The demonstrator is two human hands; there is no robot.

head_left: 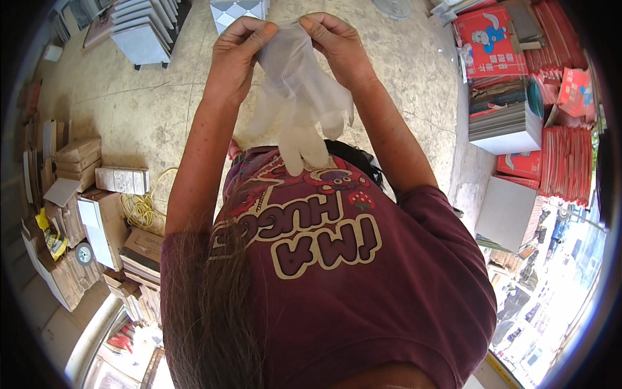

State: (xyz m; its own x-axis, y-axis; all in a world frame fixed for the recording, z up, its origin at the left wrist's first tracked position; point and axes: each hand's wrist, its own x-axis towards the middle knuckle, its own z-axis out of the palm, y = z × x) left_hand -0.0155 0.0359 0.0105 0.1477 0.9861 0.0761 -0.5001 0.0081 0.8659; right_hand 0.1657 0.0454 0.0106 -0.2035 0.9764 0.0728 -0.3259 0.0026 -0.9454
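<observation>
A thin, whitish see-through disposable glove (288, 84) hangs between my two hands, its fingers drooping toward my shirt. My left hand (241, 50) pinches one side of the cuff at the top, thumb against fingers. On the other side, my right hand (334, 45) pinches the cuff the same way. Both arms reach out in front of me, and the cuff edge is stretched between the two thumbs. The glove's fingers hang loose, with no hand inside them.
Red cartons (492, 42) and stacked tiles (505, 129) line the right side. Tile panels on a rack (139, 42) stand far left. Boxes (78, 155), a coiled yellow cord (144, 209) and a small wheel (84, 253) are at the left. Concrete floor (149, 104) lies between.
</observation>
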